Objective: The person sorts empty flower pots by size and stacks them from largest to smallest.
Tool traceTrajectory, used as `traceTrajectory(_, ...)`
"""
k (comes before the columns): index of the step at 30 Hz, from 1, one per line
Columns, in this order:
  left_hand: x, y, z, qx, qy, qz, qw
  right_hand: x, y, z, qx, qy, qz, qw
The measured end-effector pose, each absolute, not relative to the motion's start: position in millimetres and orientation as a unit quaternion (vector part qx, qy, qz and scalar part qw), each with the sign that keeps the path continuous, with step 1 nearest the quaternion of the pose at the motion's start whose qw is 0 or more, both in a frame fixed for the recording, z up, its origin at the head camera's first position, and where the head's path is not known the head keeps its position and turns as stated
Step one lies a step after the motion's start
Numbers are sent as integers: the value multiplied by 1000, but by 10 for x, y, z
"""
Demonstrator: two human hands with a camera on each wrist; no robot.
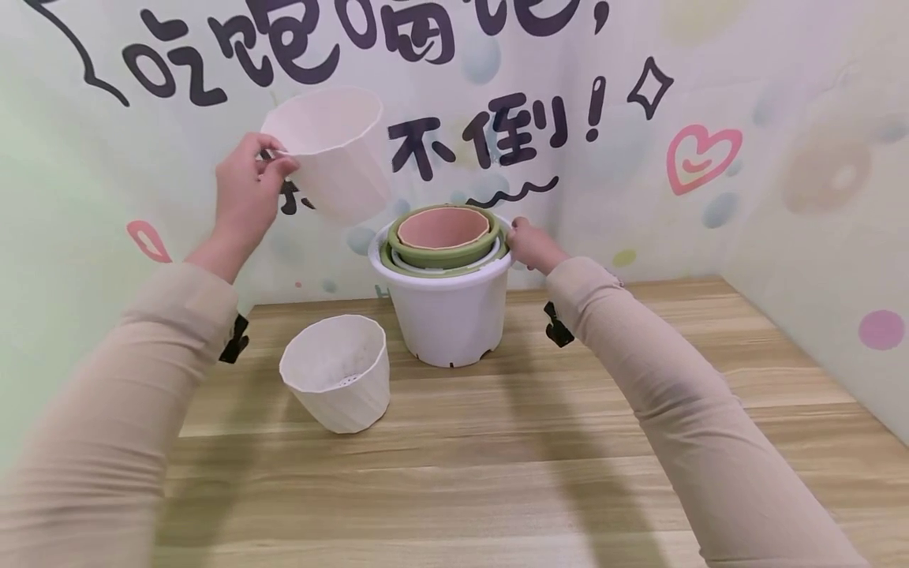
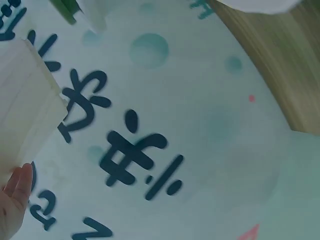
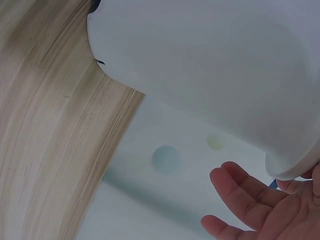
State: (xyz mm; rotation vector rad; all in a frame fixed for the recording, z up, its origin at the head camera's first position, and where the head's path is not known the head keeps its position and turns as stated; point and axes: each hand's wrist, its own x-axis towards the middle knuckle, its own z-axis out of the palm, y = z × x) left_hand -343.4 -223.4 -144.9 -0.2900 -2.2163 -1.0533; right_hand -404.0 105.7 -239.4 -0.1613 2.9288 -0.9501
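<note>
My left hand (image 1: 248,189) pinches the rim of a white plastic flower pot (image 1: 344,173), holding it up in the air, mouth tilted. In the left wrist view only the fingers (image 2: 20,185) and part of that pot's wall (image 2: 25,105) show. At the right rim of the large white flower pot (image 1: 450,315), my right hand (image 1: 536,243) grips the edge, with some fingers (image 3: 245,192) spread below the rim in the right wrist view. Nested inside this pot are green pots (image 1: 440,256) and, innermost, a pink pot (image 1: 443,227).
A second small white pot (image 1: 341,402), with drainage holes in its base, stands on the wooden table (image 1: 454,489) left of the nested stack. Behind rises a printed wall cloth (image 1: 596,205) with large dark characters. Black clips (image 1: 559,325) show by both wrists.
</note>
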Motion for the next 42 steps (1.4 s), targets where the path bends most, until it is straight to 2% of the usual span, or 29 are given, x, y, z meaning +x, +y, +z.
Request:
traceTrajectory(9, -3489, -1707, -1441, -156, -843, -387, 340, -4045, 1064, -2389, -50, 952, -299, 41)
traceTrajectory(19, -3595, -1308, -1619, -193, -853, -351, 335, -4065, 1071, -2392, -49, 954, -292, 36)
traceTrajectory(42, -3659, -1139, -1914, -153, -898, -315, 265, -4061, 1061, -2401, -48, 950, -307, 32)
